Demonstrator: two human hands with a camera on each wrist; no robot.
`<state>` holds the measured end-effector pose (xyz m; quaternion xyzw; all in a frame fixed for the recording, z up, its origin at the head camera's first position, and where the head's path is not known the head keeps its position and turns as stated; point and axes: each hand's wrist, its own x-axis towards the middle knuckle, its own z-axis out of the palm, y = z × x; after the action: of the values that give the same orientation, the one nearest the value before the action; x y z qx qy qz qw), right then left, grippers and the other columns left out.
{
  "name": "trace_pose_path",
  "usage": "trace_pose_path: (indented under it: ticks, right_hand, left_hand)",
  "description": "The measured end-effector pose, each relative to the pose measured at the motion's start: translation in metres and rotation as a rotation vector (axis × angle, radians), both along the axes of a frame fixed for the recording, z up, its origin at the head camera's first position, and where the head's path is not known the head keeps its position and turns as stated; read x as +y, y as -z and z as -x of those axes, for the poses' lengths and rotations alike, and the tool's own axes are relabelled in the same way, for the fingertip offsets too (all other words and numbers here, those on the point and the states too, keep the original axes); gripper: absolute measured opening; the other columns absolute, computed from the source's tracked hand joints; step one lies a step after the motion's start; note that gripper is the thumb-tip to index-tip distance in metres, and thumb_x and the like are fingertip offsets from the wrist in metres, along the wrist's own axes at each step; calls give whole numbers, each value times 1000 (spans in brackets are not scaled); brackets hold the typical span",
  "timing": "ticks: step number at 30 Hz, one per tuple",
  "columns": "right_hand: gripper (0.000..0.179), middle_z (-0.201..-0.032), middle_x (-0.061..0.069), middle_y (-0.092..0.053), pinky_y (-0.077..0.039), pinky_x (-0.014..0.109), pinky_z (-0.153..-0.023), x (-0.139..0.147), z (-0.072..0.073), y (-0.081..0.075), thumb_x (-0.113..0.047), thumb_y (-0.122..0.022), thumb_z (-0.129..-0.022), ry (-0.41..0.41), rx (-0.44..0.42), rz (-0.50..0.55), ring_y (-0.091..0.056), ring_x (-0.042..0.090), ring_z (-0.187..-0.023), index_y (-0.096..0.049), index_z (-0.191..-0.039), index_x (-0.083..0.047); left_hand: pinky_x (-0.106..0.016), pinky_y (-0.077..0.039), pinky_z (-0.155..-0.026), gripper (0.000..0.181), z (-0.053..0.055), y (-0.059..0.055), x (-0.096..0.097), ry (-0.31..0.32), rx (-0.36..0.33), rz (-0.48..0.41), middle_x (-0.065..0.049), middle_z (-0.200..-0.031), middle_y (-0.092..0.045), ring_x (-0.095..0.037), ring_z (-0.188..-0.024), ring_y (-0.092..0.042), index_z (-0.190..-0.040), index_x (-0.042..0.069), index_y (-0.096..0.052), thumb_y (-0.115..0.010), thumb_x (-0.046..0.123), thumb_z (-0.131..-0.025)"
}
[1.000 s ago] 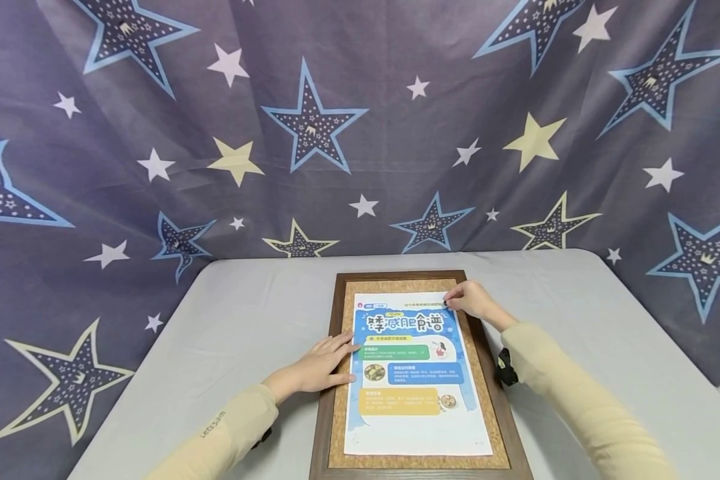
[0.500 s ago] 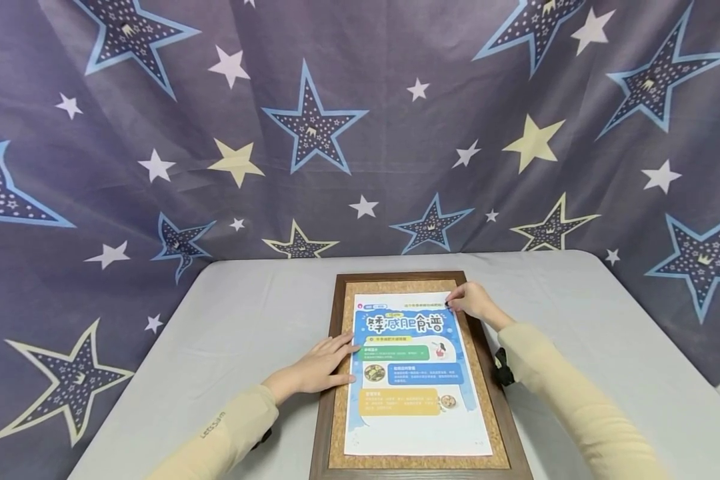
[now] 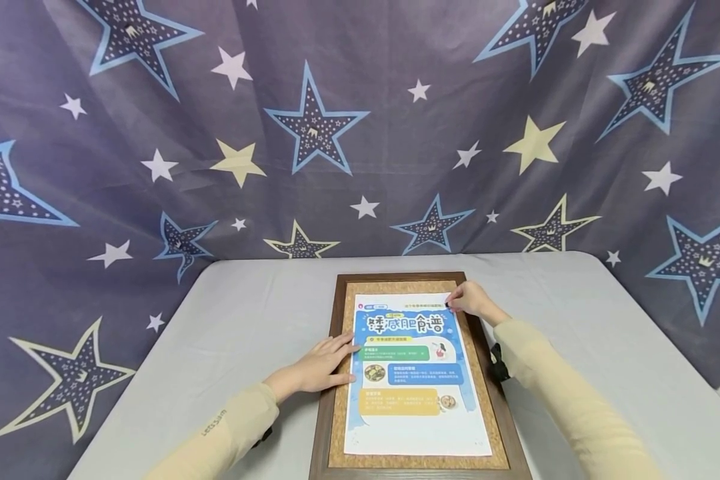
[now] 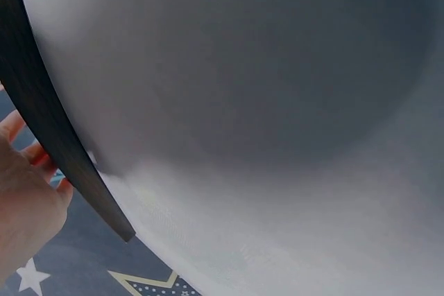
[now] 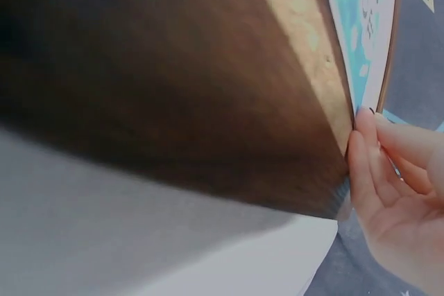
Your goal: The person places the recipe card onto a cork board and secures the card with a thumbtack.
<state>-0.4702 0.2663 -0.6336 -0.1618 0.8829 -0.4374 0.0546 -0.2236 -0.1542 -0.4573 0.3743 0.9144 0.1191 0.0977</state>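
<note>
A printed poster (image 3: 420, 433) with blue, green and orange panels lies on a cork board (image 3: 408, 287) in a dark wooden frame (image 3: 325, 427). At its top right corner my right hand (image 3: 473, 299) pinches a small black push pin (image 3: 447, 305) between thumb and fingertips. In the right wrist view the pin is mostly hidden by the fingers (image 5: 368, 126), which are right at the poster's edge. My left hand (image 3: 315, 365) rests across the frame's left side, its spread fingertips on the poster's left edge. The left wrist view shows that hand (image 4: 35, 206) partly behind the frame.
The board lies on a table with a light grey cloth (image 3: 264, 300). Behind it hangs a dark purple curtain (image 3: 390, 167) printed with stars. A black wrist strap (image 3: 499, 363) on the right arm overlaps the frame's right side.
My right forearm has shifted slightly to the left, with the fingers staying at the poster's top right corner. My left hand and the board have kept their places.
</note>
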Motion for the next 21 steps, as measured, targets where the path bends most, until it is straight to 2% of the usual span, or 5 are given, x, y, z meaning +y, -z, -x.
trace_pose_path:
  ticks: [3, 7, 14, 16, 21]
  right_hand:
    - [11, -75, 15, -67, -53, 30, -53, -11, -18, -28, -4, -62, -80, 14, -77, -2, -64, 18, -59, -68, -80, 5]
    - [11, -71, 14, -66, -52, 26, -51, -18, -33, -51, -5, -64, -80, -26, -98, 50, -63, 17, -56, -68, -76, 5]
    - [11, -71, 15, -66, -52, 28, -51, -14, -23, -42, -4, -62, -80, -41, -110, 69, -63, 19, -57, -69, -77, 4]
    - [10, -70, 14, -66, -52, 27, -50, -17, -30, -50, -2, -61, -80, -38, -110, 70, -63, 18, -55, -69, -76, 4]
    - [10, -72, 16, -65, -53, 28, -53, -39, -68, -97, 2, -60, -80, 57, -159, -9, -61, 16, -54, -66, -79, 10]
  left_hand:
    - [-46, -13, -106, 61, 0, 0, 0, 0, -2, -9, -17, -145, -17, -29, -133, -15, -136, 6, -33, -46, 44, -89]
    - [-46, -13, -107, 61, 1, 0, -1, -3, -2, -9, -17, -145, -17, -29, -133, -15, -136, 7, -33, -46, 44, -89]
    - [-46, -13, -106, 61, 1, -1, 0, -2, 3, -9, -17, -144, -17, -29, -133, -15, -136, 6, -34, -46, 45, -89]
    - [-47, -13, -106, 61, 1, -1, 0, -4, 2, -9, -18, -144, -18, -29, -133, -15, -135, 6, -34, -46, 44, -89]
    - [-46, -13, -106, 61, 0, -1, 0, -5, -4, 1, -17, -145, -17, -29, -133, -15, -136, 7, -33, -46, 44, -89]
